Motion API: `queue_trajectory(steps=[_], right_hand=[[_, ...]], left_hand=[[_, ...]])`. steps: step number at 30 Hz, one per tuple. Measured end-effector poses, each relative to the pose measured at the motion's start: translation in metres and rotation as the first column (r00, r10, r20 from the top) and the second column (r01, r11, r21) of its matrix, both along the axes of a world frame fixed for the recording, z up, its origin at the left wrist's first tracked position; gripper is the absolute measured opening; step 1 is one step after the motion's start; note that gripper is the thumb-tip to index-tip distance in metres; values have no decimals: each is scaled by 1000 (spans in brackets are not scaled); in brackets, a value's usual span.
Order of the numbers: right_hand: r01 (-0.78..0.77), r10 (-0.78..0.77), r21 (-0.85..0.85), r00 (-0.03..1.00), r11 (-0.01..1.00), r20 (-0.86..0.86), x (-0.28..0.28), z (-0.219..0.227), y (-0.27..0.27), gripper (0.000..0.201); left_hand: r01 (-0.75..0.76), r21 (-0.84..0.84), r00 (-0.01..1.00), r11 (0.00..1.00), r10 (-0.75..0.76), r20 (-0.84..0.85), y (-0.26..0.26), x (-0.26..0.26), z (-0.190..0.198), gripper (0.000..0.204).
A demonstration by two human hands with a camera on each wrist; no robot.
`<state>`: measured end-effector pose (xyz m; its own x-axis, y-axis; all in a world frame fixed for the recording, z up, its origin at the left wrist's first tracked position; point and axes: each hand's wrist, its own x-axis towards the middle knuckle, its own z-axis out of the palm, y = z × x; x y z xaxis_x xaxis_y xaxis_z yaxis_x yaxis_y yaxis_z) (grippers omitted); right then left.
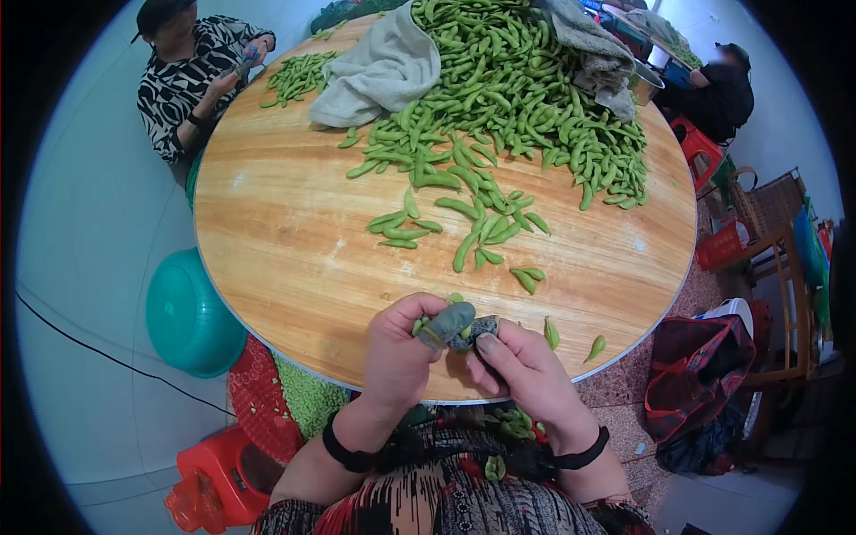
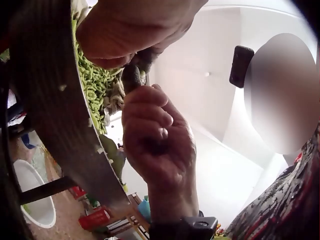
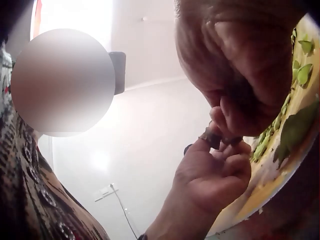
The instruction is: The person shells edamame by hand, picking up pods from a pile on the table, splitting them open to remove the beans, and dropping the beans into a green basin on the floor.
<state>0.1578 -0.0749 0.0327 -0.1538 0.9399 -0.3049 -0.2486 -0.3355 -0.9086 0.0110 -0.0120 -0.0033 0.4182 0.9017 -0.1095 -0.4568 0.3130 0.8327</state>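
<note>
At the table's near edge, my left hand [image 1: 397,352] grips green pods, one of them a pod [image 1: 416,327] at its curled fingers. Grey coverings wrap the fingertips. My right hand [image 1: 535,370] meets it, thumb and fingers pinching at a bit of green pod [image 1: 465,333] between the hands. In the left wrist view my left hand [image 2: 135,30] is close above my right hand [image 2: 157,132]. The right wrist view has my right hand [image 3: 240,65] above my left hand [image 3: 207,180], fingertips together; the pod there is mostly hidden.
A large pile of green pods [image 1: 499,80] covers the round table's [image 1: 276,223] far side, beside a grey cloth [image 1: 379,71]. Loose pods lie nearer. Left are a teal basin [image 1: 192,312] and red stool [image 1: 227,473]; right, a checked bag [image 1: 695,379]. Two people sit across.
</note>
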Motion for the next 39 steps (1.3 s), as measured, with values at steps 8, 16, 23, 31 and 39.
queue_trajectory(steps=[8,16,23,31,39], right_hand=[[57,-54,38,996,998,-75,-7,-3,-2,22],[9,-13,71,999,997,49,-3,-9,-3,22],[38,-33,45,994,998,-104,-4,-9,-4,21],[113,-112,4,986,994,-128,-6,-17,-1,18],[207,-209,33,975,978,69,2,-6,5,17]], left_hand=[[37,-38,996,999,-34,77,-1,-3,6,15],[-5,183,992,983,29,-127,-4,-4,1,21],[153,33,979,988,-156,135,-1,-7,-6,21],[263,265,948,928,-197,-248,0,-8,6,18],[261,-111,957,959,-242,157,4,-19,6,23]])
